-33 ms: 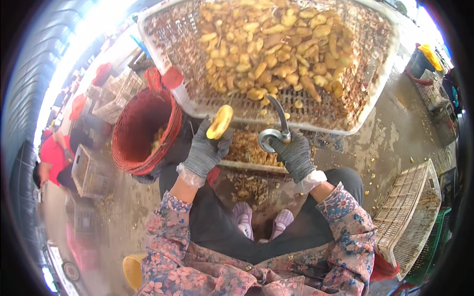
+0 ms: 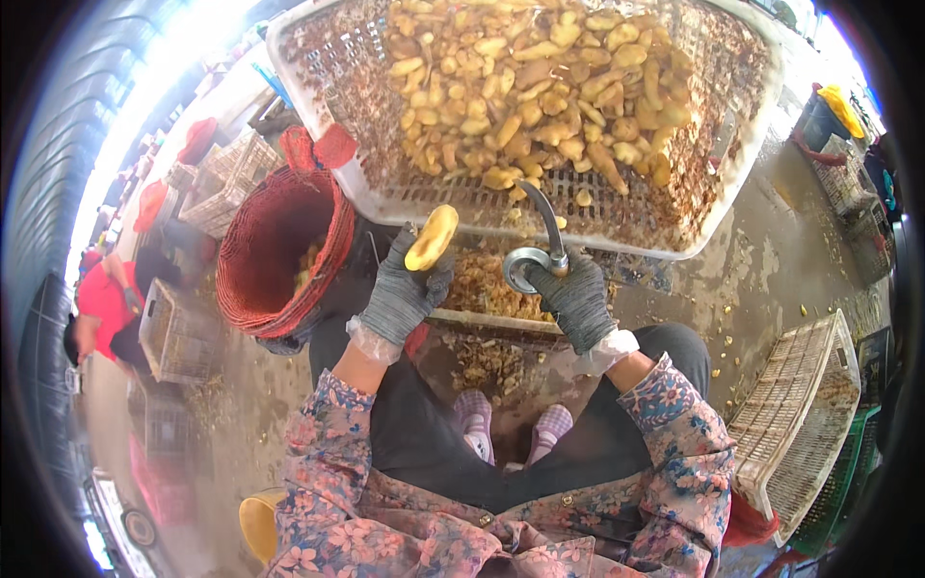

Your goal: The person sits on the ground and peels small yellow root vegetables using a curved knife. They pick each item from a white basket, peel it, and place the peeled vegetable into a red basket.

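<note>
In my gloved left hand (image 2: pixel 400 289) is a long, yellow, potato-like piece (image 2: pixel 432 238), gripped at its lower part. My gloved right hand (image 2: pixel 575 301) is closed on a tool (image 2: pixel 528 268) with a round steel cup or ring and a dark curved arm. That arm's tip points up to the near rim of a large white plastic crate (image 2: pixel 424 214). Inside the crate lies a heap of similar yellow pieces (image 2: pixel 535 96), among brown scraps. The two hands are apart, above my knees, at about the same height.
Left of my hands stands a red woven-rimmed basket (image 2: pixel 332 260) with some yellow pieces inside. Scraps (image 2: pixel 491 289) fill a lower tray under the crate. A tilted pale crate (image 2: pixel 790 414) is at right. A person in red (image 2: pixel 101 303) bends at far left, beside another crate (image 2: pixel 178 337).
</note>
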A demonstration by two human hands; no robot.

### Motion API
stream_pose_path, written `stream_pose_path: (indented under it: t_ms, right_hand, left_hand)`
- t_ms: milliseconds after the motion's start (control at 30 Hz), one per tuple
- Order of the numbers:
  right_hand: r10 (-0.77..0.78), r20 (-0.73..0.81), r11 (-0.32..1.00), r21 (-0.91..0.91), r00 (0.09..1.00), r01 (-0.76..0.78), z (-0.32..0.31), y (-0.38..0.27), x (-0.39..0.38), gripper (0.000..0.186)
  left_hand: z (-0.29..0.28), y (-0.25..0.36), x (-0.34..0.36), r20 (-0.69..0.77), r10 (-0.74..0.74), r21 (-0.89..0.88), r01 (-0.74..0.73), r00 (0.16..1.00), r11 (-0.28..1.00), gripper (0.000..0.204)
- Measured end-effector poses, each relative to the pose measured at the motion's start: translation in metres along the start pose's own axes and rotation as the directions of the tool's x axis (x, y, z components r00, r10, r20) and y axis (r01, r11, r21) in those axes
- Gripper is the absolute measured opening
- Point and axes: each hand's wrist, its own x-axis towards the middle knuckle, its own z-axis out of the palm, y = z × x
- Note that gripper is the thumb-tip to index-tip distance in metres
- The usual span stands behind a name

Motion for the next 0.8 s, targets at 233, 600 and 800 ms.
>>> stream_pose_path:
  t_ms: [233,600,800]
  right_hand:
    - [0.521,-0.059,0.805,0.367,0.852,-0.467,-0.018,0.003,0.023,0.026]
    - [0.536,0.172,0.700,0.457,0.826,-0.549,0.004,-0.033,0.002,0.027]
    - [0.385,0.190,0.919,0.014,0.903,-0.395,0.000,-0.026,0.005,0.030]
  left_hand:
    - [-0.009,-0.014,0.012,0.033,-0.066,-0.113,0.069,0.997,0.991,0.035]
    - [-0.041,-0.047,0.032,0.293,0.392,0.712,-0.473,0.872,0.520,0.033]
    - [-0.061,-0.044,0.031,0.304,0.389,0.823,-0.445,0.870,0.352,0.034]
